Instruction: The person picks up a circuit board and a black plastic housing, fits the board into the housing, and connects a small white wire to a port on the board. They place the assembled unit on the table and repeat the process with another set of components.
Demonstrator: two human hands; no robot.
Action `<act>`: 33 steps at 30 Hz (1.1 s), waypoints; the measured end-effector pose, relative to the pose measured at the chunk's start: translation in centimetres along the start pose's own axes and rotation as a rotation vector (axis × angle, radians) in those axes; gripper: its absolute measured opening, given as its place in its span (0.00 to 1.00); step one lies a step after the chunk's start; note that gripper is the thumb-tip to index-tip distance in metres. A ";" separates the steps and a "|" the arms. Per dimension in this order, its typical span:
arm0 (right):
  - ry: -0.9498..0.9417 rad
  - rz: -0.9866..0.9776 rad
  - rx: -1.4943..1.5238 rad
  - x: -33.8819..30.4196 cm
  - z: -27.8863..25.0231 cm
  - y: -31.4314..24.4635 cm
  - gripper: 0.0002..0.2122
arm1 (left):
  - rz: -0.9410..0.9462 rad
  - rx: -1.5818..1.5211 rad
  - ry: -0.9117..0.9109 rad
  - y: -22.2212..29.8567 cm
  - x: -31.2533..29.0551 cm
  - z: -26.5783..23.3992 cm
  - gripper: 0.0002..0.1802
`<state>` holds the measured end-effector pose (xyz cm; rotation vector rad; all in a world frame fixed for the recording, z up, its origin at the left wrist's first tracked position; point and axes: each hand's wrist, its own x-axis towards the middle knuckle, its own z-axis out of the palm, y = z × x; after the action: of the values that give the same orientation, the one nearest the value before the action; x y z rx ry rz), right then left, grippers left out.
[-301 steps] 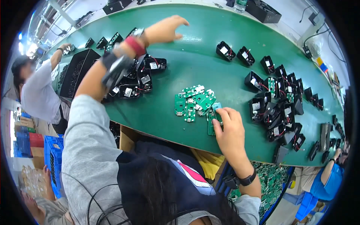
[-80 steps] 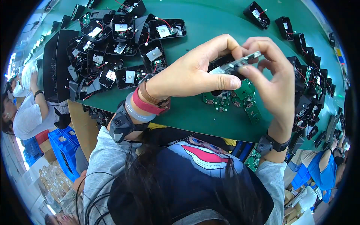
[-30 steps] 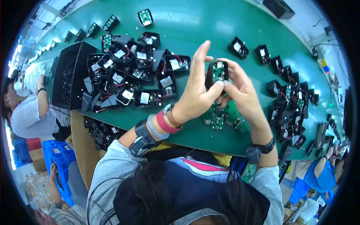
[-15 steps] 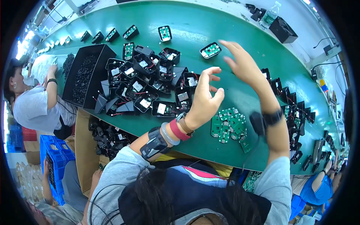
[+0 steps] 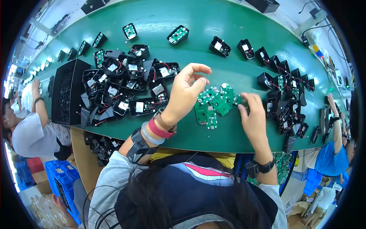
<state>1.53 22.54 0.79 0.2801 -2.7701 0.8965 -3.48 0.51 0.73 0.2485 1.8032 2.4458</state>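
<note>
My left hand hovers over the green bench, left of a loose pile of green circuit boards. Its fingers curve inward with a gap to the thumb, and nothing shows between them. At the right edge of that pile is my right hand, thumb and fingers apart; whether the fingertips touch a board cannot be made out. Black housings with red wires and white blocks inside crowd the bench to the left. Beyond the hands, a housing with a green board in it stands in a spaced row.
A black bin of small dark parts stands at the left. More black housings are clustered at the right. A cardboard box of black parts sits below the bench edge. Co-workers are at both sides.
My right hand has come back from the far housing to the board pile. My left hand stays raised, its fingers more curled. The view has shifted right, and the row of housings appears further left.
</note>
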 end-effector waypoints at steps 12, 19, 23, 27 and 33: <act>-0.142 -0.192 -0.352 17.4 4.7 1.0 0.28 | -0.122 -0.136 -0.040 -0.1 0.7 -0.4 0.18; -0.370 -0.535 0.223 12.2 -1.4 -6.1 0.26 | -0.377 -0.778 -0.308 0.1 1.3 -1.4 0.41; -0.293 -0.607 0.118 9.7 -0.6 -6.1 0.27 | -0.385 -0.782 -0.314 0.7 0.9 -2.0 0.24; -0.137 -0.142 0.134 6.5 -2.1 -2.0 0.25 | -0.365 -0.649 -0.116 0.9 0.8 -1.5 0.23; -0.139 -0.062 -0.004 3.5 -0.5 -0.8 0.12 | -0.335 -0.547 -0.060 0.7 0.5 -1.3 0.23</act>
<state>-1.54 21.83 2.52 0.4411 -2.8711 0.8875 -4.20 -0.85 1.01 -0.0248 0.9903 2.5197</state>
